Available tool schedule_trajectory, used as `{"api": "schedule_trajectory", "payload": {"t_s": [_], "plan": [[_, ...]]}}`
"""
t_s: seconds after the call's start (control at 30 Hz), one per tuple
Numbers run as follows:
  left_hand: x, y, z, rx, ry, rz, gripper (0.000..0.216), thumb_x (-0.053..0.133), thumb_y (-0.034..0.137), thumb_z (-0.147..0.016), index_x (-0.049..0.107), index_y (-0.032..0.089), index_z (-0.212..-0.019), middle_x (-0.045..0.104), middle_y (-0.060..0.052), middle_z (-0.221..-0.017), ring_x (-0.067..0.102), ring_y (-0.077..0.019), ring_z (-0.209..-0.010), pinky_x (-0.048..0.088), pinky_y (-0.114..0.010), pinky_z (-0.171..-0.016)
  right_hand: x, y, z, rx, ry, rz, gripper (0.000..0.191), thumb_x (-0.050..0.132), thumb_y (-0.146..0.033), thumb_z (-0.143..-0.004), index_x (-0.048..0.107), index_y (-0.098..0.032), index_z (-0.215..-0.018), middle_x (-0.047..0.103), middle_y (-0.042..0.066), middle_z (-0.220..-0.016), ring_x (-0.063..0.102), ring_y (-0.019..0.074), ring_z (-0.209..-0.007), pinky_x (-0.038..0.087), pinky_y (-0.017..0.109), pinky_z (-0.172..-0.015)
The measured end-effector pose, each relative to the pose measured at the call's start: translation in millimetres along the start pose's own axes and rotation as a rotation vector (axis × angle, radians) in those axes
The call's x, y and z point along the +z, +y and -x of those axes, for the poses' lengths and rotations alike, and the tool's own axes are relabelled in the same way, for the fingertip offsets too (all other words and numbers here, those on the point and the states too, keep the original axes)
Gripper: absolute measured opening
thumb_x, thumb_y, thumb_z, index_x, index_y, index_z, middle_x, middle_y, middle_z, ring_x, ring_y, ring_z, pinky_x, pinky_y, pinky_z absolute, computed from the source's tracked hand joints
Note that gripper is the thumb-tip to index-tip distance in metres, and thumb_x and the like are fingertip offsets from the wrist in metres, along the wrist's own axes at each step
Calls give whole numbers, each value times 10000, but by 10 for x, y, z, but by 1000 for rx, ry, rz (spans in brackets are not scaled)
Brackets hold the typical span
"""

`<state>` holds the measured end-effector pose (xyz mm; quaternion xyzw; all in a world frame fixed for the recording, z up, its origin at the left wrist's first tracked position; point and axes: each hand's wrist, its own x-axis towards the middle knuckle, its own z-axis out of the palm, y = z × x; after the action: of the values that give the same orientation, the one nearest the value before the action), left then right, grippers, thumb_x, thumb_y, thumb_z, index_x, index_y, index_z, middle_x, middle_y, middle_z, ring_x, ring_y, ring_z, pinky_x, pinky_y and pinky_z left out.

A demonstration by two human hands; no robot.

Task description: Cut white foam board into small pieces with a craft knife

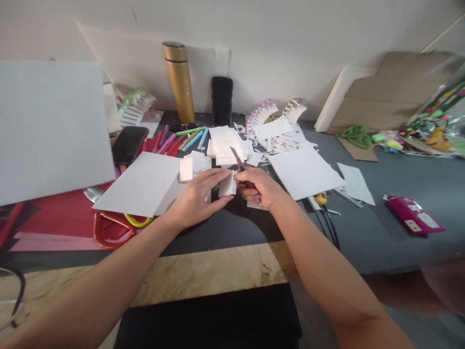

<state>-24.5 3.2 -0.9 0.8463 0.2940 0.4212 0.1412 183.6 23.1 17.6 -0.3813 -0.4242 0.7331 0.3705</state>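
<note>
Between the thumb and fingers of my left hand [199, 196] is a small white piece of foam board or card [227, 185], held a little above the dark table. My right hand [259, 186] is closed around a utility knife [239, 159] whose blade points up and away from me. The right thumb and fingertips touch the right edge of the white piece. Just behind the hands lies a stack of white rectangular pieces [227, 144]. Another small white piece [186, 169] sits by my left fingers.
White boards [141, 182] lie at left, with another white board [305, 172] at right. A gold flask [179, 82] and black object [222, 101] stand at the back. Also around are a phone [130, 144], markers [194, 139], white scraps [286, 143], and a magenta pouch [413, 214].
</note>
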Motion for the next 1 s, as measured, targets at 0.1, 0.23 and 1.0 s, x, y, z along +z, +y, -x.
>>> {"api": "schedule_trajectory", "payload": {"t_s": [0.1, 0.23, 1.0], "plan": [[4, 15, -6, -6, 49, -23, 339, 572, 224, -956, 670, 154, -1273, 713, -143, -1248, 684, -237, -1149, 545, -370, -999, 19, -9, -2, 18, 4, 1, 217, 744, -281, -728, 571, -157, -686, 563, -25, -591, 246, 7, -374, 135, 157, -320], [-8, 18, -7, -230, 110, -129, 315, 512, 291, -974, 719, 145, -1162, 749, -61, -855, 682, -154, -721, 519, -261, -690, 76, -4, -2, -14, 114, 78, 271, 733, -387, -791, 599, -161, -729, 556, -19, -638, 272, 14, -386, 130, 179, -342], [-23, 74, -39, -467, -203, -624, 244, 423, 291, -953, 552, 182, -777, 682, -101, -782, 626, -221, -635, 266, -306, -515, 384, 132, 168, -370, 215, 1032, 365, 439, -329, -993, 336, -238, -656, 363, -42, -548, 332, 124, -526, 201, 304, -558]]}}
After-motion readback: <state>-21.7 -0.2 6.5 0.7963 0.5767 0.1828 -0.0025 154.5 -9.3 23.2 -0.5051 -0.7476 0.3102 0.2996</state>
